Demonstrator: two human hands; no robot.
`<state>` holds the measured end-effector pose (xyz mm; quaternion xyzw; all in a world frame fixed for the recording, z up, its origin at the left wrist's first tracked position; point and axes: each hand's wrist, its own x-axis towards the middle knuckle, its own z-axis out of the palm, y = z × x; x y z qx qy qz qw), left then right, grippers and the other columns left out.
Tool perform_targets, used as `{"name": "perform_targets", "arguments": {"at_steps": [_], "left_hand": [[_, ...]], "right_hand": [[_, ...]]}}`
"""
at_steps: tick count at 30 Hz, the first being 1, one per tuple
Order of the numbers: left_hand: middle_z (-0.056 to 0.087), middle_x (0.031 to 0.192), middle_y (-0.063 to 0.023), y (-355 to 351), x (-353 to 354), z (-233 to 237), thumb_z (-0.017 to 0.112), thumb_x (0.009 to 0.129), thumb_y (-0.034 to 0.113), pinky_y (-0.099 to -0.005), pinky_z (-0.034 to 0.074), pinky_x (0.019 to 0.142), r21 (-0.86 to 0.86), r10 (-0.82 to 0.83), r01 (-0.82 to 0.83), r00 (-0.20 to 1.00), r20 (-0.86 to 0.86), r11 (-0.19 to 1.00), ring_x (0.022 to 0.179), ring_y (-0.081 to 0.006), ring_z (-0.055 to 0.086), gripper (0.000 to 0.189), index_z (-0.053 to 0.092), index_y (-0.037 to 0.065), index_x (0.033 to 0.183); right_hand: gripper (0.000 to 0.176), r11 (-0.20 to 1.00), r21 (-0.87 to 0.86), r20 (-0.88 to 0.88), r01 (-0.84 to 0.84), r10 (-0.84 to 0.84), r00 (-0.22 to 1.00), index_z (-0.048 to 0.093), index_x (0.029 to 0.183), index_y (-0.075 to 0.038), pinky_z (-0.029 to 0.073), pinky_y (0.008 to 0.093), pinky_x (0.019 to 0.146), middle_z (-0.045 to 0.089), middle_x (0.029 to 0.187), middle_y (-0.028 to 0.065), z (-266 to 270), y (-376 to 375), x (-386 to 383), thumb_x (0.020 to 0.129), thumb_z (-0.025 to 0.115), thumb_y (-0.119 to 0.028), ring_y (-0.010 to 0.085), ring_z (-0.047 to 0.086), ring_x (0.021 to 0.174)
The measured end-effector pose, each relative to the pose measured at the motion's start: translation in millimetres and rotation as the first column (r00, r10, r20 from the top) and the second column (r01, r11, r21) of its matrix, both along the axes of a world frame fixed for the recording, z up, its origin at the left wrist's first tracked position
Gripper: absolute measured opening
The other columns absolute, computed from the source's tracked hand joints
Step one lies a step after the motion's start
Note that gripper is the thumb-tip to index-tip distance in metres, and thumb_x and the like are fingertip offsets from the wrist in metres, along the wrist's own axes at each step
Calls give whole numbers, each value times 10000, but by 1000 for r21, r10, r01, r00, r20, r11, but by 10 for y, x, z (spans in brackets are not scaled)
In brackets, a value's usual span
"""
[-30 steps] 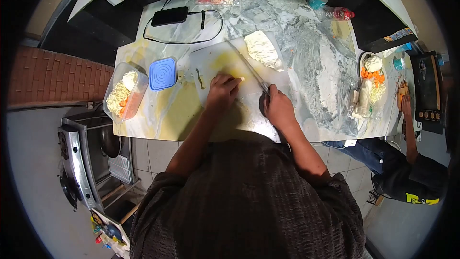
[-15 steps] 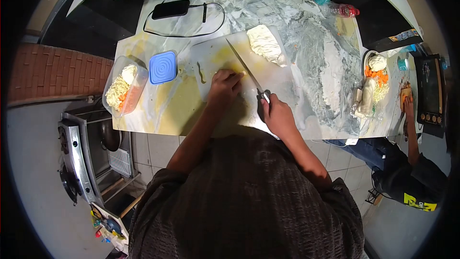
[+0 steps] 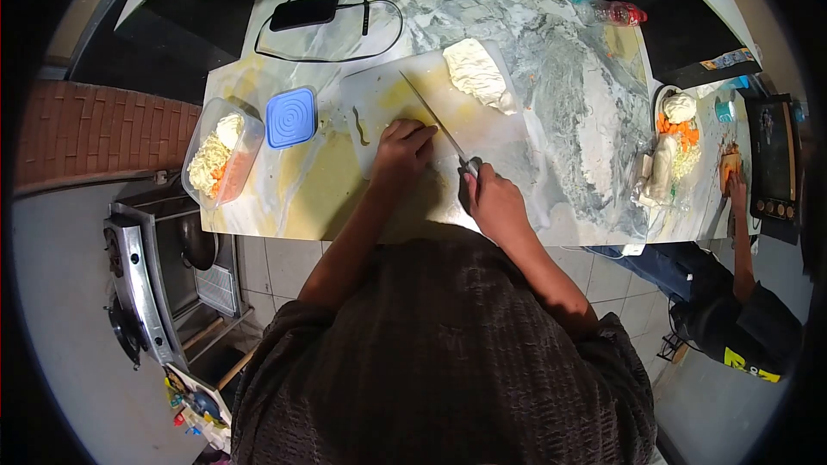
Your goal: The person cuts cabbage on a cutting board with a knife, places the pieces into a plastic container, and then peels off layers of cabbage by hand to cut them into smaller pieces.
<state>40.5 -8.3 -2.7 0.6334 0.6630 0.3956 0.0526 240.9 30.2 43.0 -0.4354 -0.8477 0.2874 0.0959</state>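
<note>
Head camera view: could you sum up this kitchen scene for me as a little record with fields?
Right hand: grips a knife by its handle
Left hand: curled over the cutting board, near the blade; anything beneath is hidden
Board's far right: folded whitish item, exact kind unclear
Left of board: blue lid, clear container holding shredded and orange food
Far right: another person's hand
</note>
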Motion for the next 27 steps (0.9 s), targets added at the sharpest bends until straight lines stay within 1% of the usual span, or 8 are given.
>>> {"name": "perform_targets", "arguments": {"at_steps": [2, 7, 9, 15, 18, 20, 23, 27], "left_hand": [[656, 955, -88, -4, 0, -16, 708, 740, 55, -402, 494, 856, -12, 7, -6, 1000, 13, 1000, 913, -280, 607, 248, 718, 46, 987], [656, 950, -94, 3, -13, -5, 702, 754, 57, -400, 498, 844, -16, -7, 7, 1000, -4, 1000, 913, -285, 613, 246, 714, 43, 999], [658, 949, -99, 8, -17, 12, 696, 764, 53, -399, 501, 831, -14, -11, 10, 1000, -13, 1000, 913, -290, 619, 244, 710, 41, 1007], [653, 986, -94, -4, -34, -13, 701, 770, 67, -398, 506, 839, -27, -8, 7, 999, -48, 1000, 929, -294, 618, 262, 711, 65, 1033], [654, 990, -92, -3, -32, -63, 704, 773, 73, -402, 508, 836, -28, -6, 3, 997, -77, 1000, 931, -297, 618, 257, 712, 68, 1031], [643, 980, -88, -16, -33, -99, 700, 778, 96, -408, 482, 880, 0, 9, -9, 999, -48, 1000, 940, -288, 602, 258, 707, 64, 1034], [643, 977, -90, -23, -13, -23, 698, 778, 87, -409, 481, 885, -41, 11, -12, 999, -39, 999, 941, -293, 602, 257, 706, 66, 1034], [643, 969, -93, -14, -4, -15, 696, 774, 77, -412, 480, 884, -26, 11, -11, 1000, -12, 1000, 936, -296, 603, 253, 706, 66, 1027]], "right_hand": [[286, 1000, -8, 8, 2, -2, 1000, 504, 899, 29, 492, 537, 594, 627, 700, 271, 10, -3, -12, 988, 524, -242, 468, 618, 641], [285, 999, -41, 57, 16, -13, 998, 496, 908, 29, 500, 530, 593, 630, 699, 269, -7, -24, -43, 992, 511, -243, 460, 626, 641], [257, 999, -11, 121, 30, -29, 992, 490, 901, 18, 520, 494, 587, 634, 679, 248, -43, -32, -67, 976, 526, -225, 419, 650, 640], [255, 999, -4, 115, 42, -42, 993, 470, 918, 12, 525, 473, 569, 640, 674, 229, -205, -67, -123, 980, 512, -231, 398, 659, 631], [237, 999, 21, 118, 43, -45, 992, 463, 936, 6, 524, 486, 573, 642, 678, 228, -215, -66, -97, 984, 499, -223, 402, 660, 637], [231, 998, 11, 115, 55, -56, 992, 461, 941, 2, 523, 493, 578, 643, 681, 228, -169, -73, -33, 985, 495, -222, 406, 660, 640], [224, 998, -15, 131, 64, -62, 989, 456, 952, -3, 522, 503, 587, 645, 686, 231, -133, -83, 44, 987, 490, -222, 413, 658, 644], [232, 999, -27, 123, 44, -41, 992, 456, 961, -6, 522, 510, 596, 645, 689, 237, -155, -30, -11, 984, 495, -234, 425, 654, 649]]}}
